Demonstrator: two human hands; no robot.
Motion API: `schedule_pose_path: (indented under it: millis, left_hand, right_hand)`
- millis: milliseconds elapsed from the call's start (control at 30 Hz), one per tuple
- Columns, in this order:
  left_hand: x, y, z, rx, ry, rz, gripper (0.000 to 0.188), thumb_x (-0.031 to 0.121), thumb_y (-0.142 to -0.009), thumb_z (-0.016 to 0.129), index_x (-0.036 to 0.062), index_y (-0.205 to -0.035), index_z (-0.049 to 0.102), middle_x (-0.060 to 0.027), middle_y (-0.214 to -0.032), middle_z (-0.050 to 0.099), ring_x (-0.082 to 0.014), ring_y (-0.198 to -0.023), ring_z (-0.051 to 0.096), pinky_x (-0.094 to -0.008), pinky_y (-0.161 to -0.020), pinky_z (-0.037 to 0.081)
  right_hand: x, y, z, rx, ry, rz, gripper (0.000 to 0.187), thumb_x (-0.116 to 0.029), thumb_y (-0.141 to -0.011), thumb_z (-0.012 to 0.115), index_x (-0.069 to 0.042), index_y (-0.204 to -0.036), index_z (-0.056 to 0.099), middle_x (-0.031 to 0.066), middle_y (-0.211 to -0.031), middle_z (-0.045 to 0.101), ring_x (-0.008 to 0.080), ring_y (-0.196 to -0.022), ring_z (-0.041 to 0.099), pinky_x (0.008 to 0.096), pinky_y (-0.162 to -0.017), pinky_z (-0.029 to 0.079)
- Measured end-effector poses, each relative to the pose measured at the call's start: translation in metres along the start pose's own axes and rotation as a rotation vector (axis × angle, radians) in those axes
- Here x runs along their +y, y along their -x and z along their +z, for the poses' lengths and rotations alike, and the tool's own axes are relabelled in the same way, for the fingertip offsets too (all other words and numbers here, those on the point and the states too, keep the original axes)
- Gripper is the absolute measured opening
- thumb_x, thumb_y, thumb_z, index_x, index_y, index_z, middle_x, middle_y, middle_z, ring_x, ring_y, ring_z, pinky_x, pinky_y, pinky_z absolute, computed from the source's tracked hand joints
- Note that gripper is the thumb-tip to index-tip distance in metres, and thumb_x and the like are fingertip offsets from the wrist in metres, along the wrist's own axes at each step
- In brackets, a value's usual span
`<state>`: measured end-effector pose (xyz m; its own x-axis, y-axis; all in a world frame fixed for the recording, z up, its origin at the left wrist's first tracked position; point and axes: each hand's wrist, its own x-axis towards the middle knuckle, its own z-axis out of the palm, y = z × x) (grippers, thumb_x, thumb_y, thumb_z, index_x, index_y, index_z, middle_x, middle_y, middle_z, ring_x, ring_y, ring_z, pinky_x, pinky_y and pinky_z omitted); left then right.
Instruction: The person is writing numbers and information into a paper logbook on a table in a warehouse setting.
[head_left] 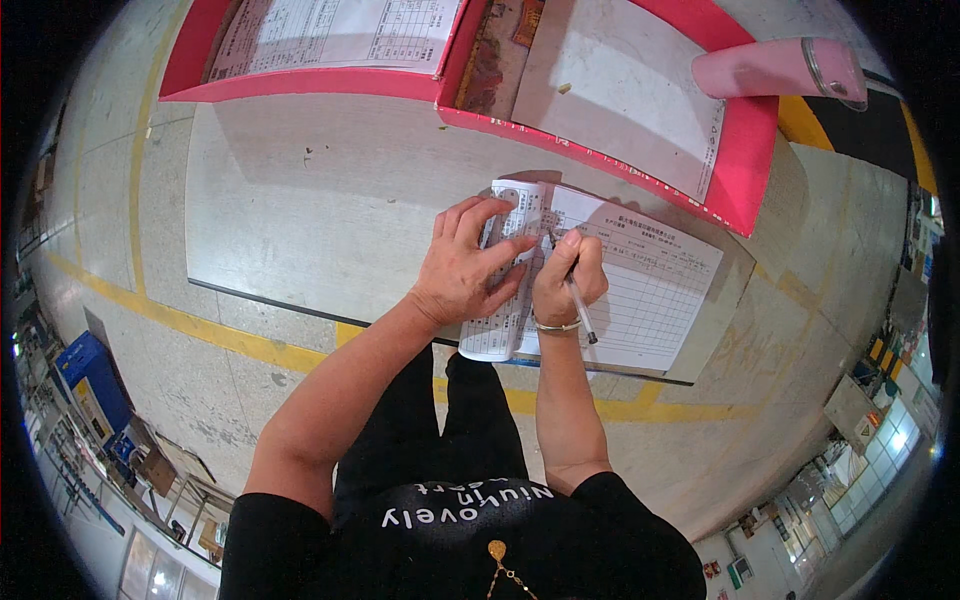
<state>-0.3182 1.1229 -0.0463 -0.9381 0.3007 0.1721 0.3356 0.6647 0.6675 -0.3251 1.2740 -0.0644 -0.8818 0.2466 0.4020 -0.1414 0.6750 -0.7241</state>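
Note:
A pad of printed forms [635, 285] lies on the table, with its left pages [490, 335] rolled back into a curl. My left hand [468, 255] rests over that curl, fingers spread and bent, pressing the pages down. Close beside it, my right hand [568, 275] pinches a slim pen [582, 308]. The pen slants, its tip at the upper left part of the form near some handwriting. A bracelet [557, 326] circles my right wrist.
Two pink-red trays [600, 158] with printed sheets stand along the table's far side. On the right tray's rim lies a pink tumbler [755, 68]. The grey table [290, 220] has a dark near edge, close to my legs. Yellow lines [240, 345] mark the floor.

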Motion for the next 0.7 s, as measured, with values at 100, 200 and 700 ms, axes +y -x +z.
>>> schedule_pose_path:
  millis: [100,200,700]
  left_hand:
    - [0.000,0.000,0.000,0.010,0.007,0.002,0.044,0.020,-0.070,0.075,0.0219,-0.113,0.064,-0.0135,-0.129,0.046,-0.0366,-0.123,0.042,-0.0483,-0.099,0.036]
    - [0.000,0.001,0.000,0.006,0.017,-0.002,0.044,0.019,-0.070,0.075,0.0219,-0.113,0.064,-0.0135,-0.129,0.046,-0.0365,-0.123,0.042,-0.0484,-0.099,0.036]
    - [0.001,-0.001,-0.001,0.005,-0.018,0.005,0.042,0.018,-0.071,0.075,0.0210,-0.112,0.065,-0.0142,-0.127,0.047,-0.0359,-0.122,0.043,-0.0471,-0.098,0.037]
  right_hand:
    - [-0.001,0.001,-0.001,-0.026,0.010,0.025,0.028,-0.014,-0.096,0.055,-0.004,-0.070,0.050,0.0117,-0.053,0.049,0.0235,-0.043,0.050,0.0350,-0.042,0.037]
    - [0.000,-0.002,-0.004,0.019,-0.030,0.074,0.028,-0.014,-0.095,0.055,-0.005,-0.070,0.048,0.0099,-0.054,0.050,0.0197,-0.043,0.050,0.0325,-0.043,0.037]
    - [0.005,0.000,-0.002,0.011,-0.049,0.031,0.028,-0.016,-0.097,0.053,-0.005,-0.071,0.048,0.0100,-0.055,0.051,0.0206,-0.044,0.050,0.0329,-0.043,0.038]
